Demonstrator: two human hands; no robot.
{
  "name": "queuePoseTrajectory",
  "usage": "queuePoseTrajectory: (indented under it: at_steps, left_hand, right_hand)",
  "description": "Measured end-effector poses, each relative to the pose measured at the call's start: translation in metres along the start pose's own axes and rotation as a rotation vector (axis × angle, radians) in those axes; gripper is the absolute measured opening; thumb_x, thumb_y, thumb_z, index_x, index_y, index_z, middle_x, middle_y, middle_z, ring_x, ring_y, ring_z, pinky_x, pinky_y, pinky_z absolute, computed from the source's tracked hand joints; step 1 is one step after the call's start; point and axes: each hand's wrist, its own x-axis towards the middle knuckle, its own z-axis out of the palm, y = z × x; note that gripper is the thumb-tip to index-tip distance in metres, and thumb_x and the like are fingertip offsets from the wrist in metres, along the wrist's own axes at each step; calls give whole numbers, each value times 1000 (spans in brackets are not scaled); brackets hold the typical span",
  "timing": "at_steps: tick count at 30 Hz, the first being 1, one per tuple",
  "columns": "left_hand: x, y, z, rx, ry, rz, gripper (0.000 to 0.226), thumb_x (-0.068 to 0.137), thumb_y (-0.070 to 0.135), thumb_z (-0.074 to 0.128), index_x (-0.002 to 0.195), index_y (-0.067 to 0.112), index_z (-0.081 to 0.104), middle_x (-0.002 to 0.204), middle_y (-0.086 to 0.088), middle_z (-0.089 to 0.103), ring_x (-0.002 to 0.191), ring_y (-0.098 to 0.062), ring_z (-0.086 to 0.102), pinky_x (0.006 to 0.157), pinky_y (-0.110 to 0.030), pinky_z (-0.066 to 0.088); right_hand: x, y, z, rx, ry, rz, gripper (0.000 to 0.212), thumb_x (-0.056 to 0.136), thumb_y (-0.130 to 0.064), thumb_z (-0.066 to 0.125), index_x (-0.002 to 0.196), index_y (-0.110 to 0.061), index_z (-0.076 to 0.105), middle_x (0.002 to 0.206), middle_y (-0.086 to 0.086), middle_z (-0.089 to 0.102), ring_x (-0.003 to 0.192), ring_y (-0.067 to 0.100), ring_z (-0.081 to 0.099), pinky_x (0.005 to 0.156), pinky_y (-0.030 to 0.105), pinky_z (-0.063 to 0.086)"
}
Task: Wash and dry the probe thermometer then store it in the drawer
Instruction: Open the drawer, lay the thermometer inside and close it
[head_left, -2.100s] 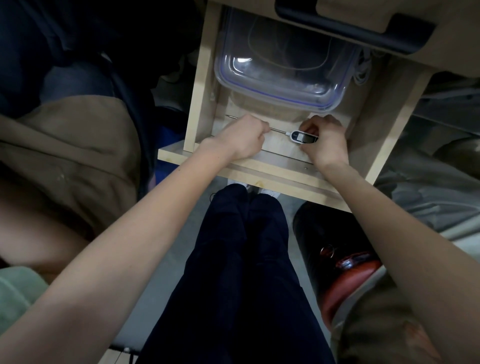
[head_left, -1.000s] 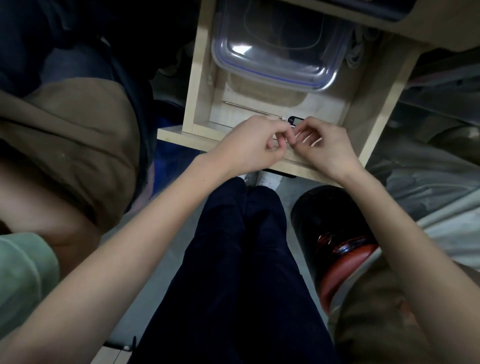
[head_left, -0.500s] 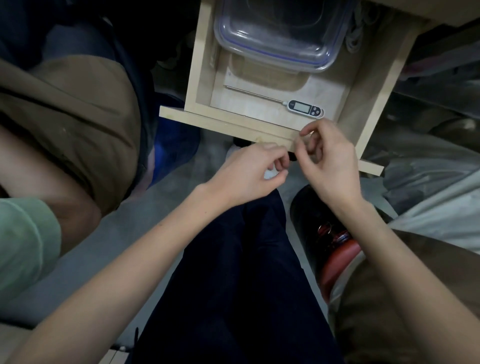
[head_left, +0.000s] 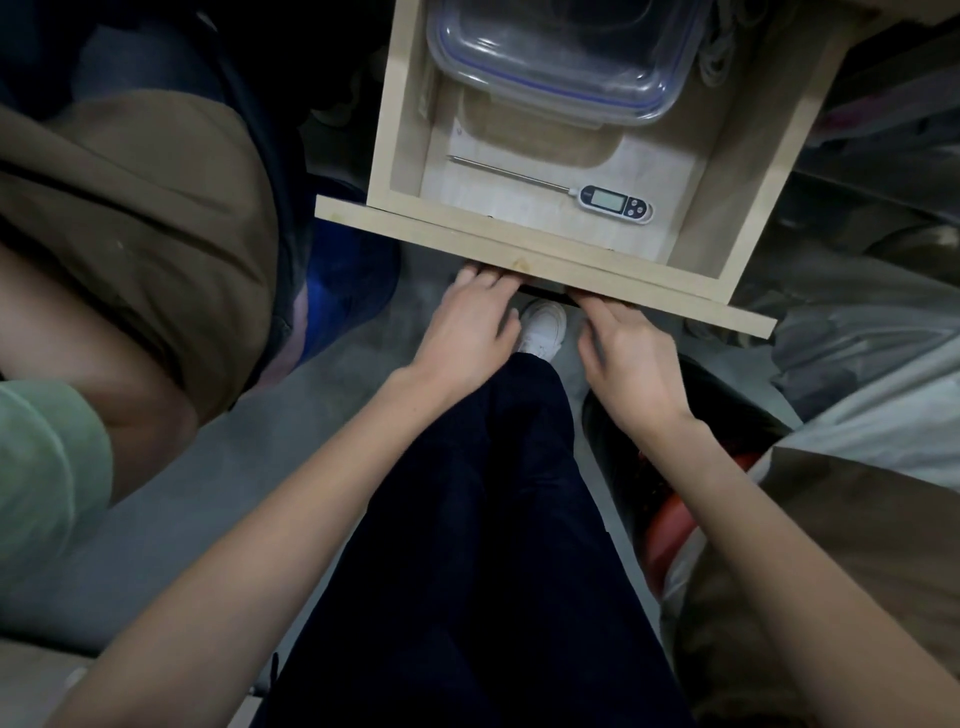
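A probe thermometer (head_left: 615, 199) lies flat on the floor of an open wooden drawer (head_left: 540, 260), near the front panel, its thin metal probe pointing left and its white display head to the right. Behind it sits a clear plastic container (head_left: 561, 57). The thermometer looks light and rigid; the slim probe seems bendable and slippery, so the chunky head is the safer place to grip. Below the drawer front, the left hand (head_left: 467, 332) and right hand (head_left: 631, 358) reach under the panel with fingers loosely curled, holding nothing. A moment earlier both hands hovered pinched together just before the drawer; now they have dropped to its underside, likely to push it shut
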Motion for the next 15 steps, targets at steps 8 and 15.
queuePoseTrajectory:
  at_steps: [8,15]
  left_hand:
    - [9,9,14,13,63,-74,35,91,13,52,123,-1,55,120,-17,61,123,-32,41,108,-34,33]
    - [24,19,10,19,71,-120,37,89,12,52,124,-2,51,121,-19,59,128,-33,37,110,-34,33]
  right_hand:
    - [9,-10,-2,62,73,113,29,85,3,52,110,-8,64,78,9,66,75,33,62,73,35,42]
    - [24,-10,-11,112,82,149,36,83,6,49,112,-6,65,81,11,67,78,33,63,78,39,45]
